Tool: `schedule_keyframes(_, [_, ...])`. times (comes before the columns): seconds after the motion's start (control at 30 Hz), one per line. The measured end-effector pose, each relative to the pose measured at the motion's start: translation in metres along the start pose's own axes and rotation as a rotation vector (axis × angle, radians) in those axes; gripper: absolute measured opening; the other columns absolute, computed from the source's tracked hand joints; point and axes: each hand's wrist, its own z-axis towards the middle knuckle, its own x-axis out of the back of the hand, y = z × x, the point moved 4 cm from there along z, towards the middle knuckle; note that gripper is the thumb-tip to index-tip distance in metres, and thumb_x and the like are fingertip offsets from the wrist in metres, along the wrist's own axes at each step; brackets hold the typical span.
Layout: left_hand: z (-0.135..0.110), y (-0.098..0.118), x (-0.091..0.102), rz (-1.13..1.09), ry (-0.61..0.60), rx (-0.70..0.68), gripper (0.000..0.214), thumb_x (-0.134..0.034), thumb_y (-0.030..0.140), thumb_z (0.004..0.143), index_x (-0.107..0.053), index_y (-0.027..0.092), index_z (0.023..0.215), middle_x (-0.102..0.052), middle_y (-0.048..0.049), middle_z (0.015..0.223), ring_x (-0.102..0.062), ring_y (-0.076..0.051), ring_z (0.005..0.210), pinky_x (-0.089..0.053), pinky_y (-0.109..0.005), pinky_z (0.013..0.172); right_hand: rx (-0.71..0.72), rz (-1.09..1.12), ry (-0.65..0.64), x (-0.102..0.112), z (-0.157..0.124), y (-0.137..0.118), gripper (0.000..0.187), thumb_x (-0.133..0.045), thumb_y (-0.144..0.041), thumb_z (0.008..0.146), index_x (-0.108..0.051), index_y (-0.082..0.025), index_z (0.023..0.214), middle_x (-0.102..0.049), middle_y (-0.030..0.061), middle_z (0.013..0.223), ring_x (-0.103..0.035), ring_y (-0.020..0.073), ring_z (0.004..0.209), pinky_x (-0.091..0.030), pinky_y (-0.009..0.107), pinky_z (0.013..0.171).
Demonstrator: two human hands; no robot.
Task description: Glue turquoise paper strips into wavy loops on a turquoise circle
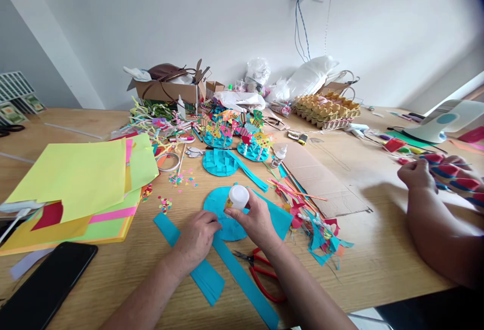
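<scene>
Head view: what looks like a glue bottle [237, 199] is gripped between the thumb and fingers of the right hand [257, 221], above the blue disc [229, 229] lying flat on the desk [124, 272]; its white end is turned up and its nozzle is hidden. The fingers of the left hand [198, 237] are drawn together at the disc's left edge, beside the end of a blue strip [245, 279]; whether the strip is pinched cannot be told. If glue is being applied, the bottle is best squeezed lightly and the disc held steady. The stacked strips [207, 284] should be kept free of drips, and the red-handled scissors [251, 259] are better moved from the right forearm.
</scene>
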Motion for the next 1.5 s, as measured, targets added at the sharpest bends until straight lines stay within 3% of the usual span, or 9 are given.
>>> schedule_keyframes(0.23, [0.000,0.000,0.001,0.004,-0.013,0.003,0.028,-0.046,0.002,0.078,-0.068,0.020,0.080,-0.063,-0.0041,0.085,-0.055,-0.018,0.083,-0.046,-0.031,0.074,-0.004,0.017,0.004,-0.001,0.001,0.003,0.029,-0.064,-0.042,0.069,-0.057,-0.017,0.081,-0.058,0.0009,0.070,-0.053,0.0143,0.063,-0.042,0.024,0.056])
schedule_keyframes(0.37, [0.000,0.000,0.000,0.004,-0.024,0.004,0.028,-0.047,0.001,0.077,-0.068,0.019,0.081,-0.062,-0.0040,0.085,-0.055,-0.018,0.083,-0.046,-0.031,0.074,-0.025,0.016,0.071,0.002,0.002,0.003,0.032,-0.067,-0.042,0.066,-0.058,-0.017,0.084,-0.059,0.0010,0.072,-0.053,0.0146,0.064,-0.042,0.024,0.056])
schedule_keyframes(0.5, [-0.001,-0.001,-0.001,0.003,-0.014,0.010,0.028,-0.047,0.002,0.078,-0.068,0.020,0.081,-0.062,-0.0039,0.086,-0.055,-0.018,0.083,-0.046,-0.031,0.075,-0.011,0.024,0.021,0.000,0.001,0.003,0.030,-0.066,-0.043,0.067,-0.057,-0.018,0.080,-0.058,0.0005,0.069,-0.053,0.0144,0.062,-0.042,0.024,0.055])
schedule_keyframes(0.67, [-0.001,-0.001,-0.001,0.000,-0.029,0.008,0.028,-0.047,0.001,0.077,-0.068,0.020,0.082,-0.062,-0.0039,0.085,-0.055,-0.018,0.084,-0.046,-0.031,0.075,-0.036,0.038,0.069,0.003,0.001,0.005,0.032,-0.066,-0.043,0.066,-0.056,-0.017,0.083,-0.059,0.0007,0.071,-0.053,0.0144,0.063,-0.043,0.024,0.056])
schedule_keyframes(1.0, [-0.002,-0.002,-0.003,0.005,-0.018,0.002,0.028,-0.047,0.001,0.078,-0.068,0.020,0.081,-0.062,-0.0039,0.086,-0.055,-0.018,0.084,-0.045,-0.031,0.075,-0.011,0.047,0.024,0.000,0.001,0.004,0.028,-0.067,-0.040,0.067,-0.056,-0.018,0.080,-0.058,0.0002,0.070,-0.054,0.0141,0.062,-0.044,0.023,0.055])
schedule_keyframes(1.27, [-0.001,-0.002,-0.003,0.001,-0.001,-0.008,0.026,-0.049,0.003,0.078,-0.068,0.020,0.082,-0.062,-0.0037,0.085,-0.055,-0.017,0.082,-0.046,-0.031,0.074,-0.056,0.182,0.083,0.015,0.012,0.002,0.028,-0.066,-0.037,0.067,-0.055,-0.017,0.083,-0.061,0.0020,0.073,-0.056,0.0159,0.064,-0.045,0.025,0.056])
schedule_keyframes(1.5, [-0.001,-0.005,-0.005,-0.004,0.024,-0.021,0.028,-0.050,0.001,0.076,-0.069,0.021,0.084,-0.064,-0.0037,0.085,-0.057,-0.018,0.082,-0.047,-0.032,0.074,-0.031,0.207,0.064,-0.002,0.025,-0.003,0.032,-0.067,-0.039,0.066,-0.055,-0.017,0.085,-0.059,0.0012,0.073,-0.055,0.0158,0.066,-0.045,0.025,0.056])
